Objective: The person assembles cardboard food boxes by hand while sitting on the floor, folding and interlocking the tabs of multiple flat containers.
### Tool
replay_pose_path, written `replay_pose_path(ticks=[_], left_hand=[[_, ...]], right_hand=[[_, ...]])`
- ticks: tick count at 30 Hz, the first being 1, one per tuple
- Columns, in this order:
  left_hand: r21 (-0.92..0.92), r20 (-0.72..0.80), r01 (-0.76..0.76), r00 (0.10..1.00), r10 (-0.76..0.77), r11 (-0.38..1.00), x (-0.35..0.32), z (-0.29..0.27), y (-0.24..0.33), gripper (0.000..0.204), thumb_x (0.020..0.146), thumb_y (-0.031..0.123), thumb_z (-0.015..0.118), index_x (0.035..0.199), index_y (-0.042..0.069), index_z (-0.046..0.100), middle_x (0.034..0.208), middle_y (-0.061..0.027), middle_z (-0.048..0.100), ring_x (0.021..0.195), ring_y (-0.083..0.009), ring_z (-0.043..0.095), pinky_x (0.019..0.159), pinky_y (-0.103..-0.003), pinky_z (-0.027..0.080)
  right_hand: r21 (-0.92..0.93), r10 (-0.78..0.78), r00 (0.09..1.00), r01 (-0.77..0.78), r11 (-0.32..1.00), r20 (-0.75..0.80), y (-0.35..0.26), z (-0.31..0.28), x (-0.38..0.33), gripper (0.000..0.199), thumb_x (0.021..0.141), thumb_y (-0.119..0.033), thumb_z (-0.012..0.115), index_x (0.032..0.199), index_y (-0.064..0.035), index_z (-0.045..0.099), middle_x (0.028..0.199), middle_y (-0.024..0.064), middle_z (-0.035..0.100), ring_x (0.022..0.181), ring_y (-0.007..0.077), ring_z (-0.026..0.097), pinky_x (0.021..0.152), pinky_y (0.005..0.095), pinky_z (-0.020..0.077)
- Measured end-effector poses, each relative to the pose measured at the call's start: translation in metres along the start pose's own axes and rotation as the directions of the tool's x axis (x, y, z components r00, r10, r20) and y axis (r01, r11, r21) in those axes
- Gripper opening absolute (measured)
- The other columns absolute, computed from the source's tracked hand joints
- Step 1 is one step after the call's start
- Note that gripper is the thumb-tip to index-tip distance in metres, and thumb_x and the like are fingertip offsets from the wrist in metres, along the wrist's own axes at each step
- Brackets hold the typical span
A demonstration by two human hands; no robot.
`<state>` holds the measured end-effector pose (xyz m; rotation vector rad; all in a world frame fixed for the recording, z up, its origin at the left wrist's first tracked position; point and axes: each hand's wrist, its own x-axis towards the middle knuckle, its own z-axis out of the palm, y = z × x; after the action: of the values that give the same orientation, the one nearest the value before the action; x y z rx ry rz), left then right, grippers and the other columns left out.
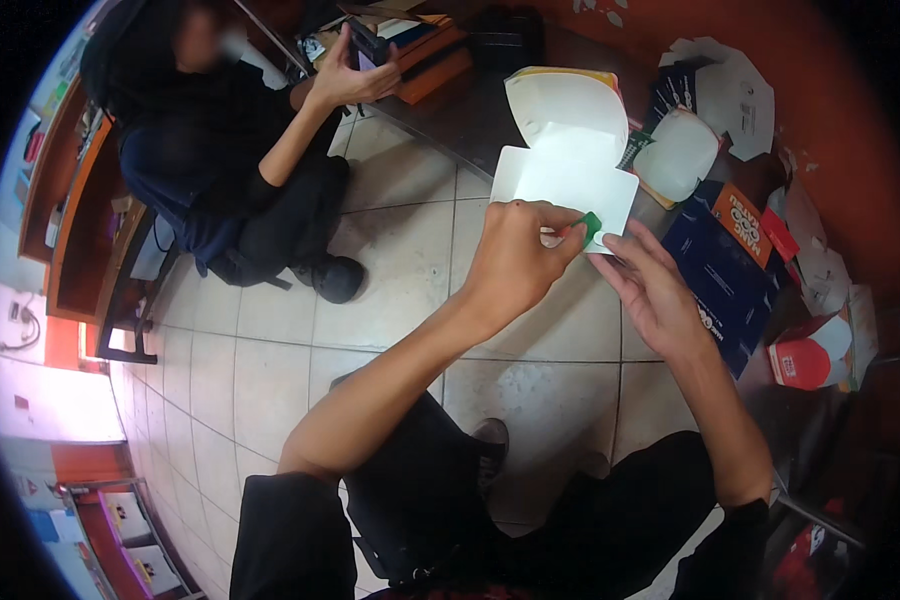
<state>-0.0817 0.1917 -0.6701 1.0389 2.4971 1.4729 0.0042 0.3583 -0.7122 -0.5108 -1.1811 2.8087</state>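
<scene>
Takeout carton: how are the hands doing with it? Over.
Left hand pinching small green piece. Right hand gripping near corner of takeout carton. Carton open, white inside showing. Nothing visibly blocking; second carton close on its right.

Another person (210,180) is left of the carton (565,175).

Fisheye: black rim, left shelving (82,215) bent. Wall panel (55,400) at left blown out, pinkish-white glare. Floor (385,310) fairly bright, faint sheen. Right side dimmer. White box (560,175) bright, fairly sharp. Black sleeve (290,535) loses detail.
</scene>
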Motion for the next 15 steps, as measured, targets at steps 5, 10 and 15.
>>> replay_pose_path(ticks=[5, 10, 15], left_hand=[[0.031, -0.035, -0.029, 0.999, 0.030, 0.999, 0.000, 0.006, -0.001, 0.019, 0.088, 0.012, 0.071, 0.100, -0.001, 0.076, 0.087, -0.0166, 0.075, 0.078, -0.0235, 0.073, 0.074, -0.034, 0.054], [0.036, -0.046, -0.105, 0.993, 0.106, 0.994, -0.001, 0.007, -0.004, 0.021, 0.084, 0.010, 0.070, 0.101, -0.002, 0.075, 0.087, -0.0188, 0.074, 0.078, -0.0246, 0.073, 0.074, -0.033, 0.055], [0.085, -0.025, 0.027, 0.999, -0.025, 0.996, 0.000, 0.000, 0.000, 0.024, 0.083, 0.012, 0.071, 0.101, -0.002, 0.075, 0.087, -0.0199, 0.074, 0.076, -0.0255, 0.073, 0.072, -0.034, 0.055]], right_hand=[[0.026, -0.010, 0.999, 0.011, 1.000, -0.038, 0.002, 0.004, -0.001, 0.042, 0.093, -0.001, 0.064, 0.132, 0.0037, 0.048, 0.125, 0.0134, 0.060, 0.116, 0.0226, 0.061, 0.110, 0.0357, 0.0475], [0.028, -0.003, 1.000, 0.003, 1.000, -0.022, 0.003, 0.007, 0.000, 0.044, 0.093, -0.002, 0.065, 0.133, 0.0039, 0.047, 0.126, 0.0135, 0.060, 0.117, 0.0222, 0.061, 0.110, 0.0359, 0.0469], [-0.020, -0.013, 0.999, 0.012, 1.000, -0.043, 0.002, 0.010, -0.003, 0.048, 0.092, -0.003, 0.066, 0.134, 0.0059, 0.045, 0.122, 0.0139, 0.062, 0.117, 0.0217, 0.061, 0.110, 0.0372, 0.0466]])
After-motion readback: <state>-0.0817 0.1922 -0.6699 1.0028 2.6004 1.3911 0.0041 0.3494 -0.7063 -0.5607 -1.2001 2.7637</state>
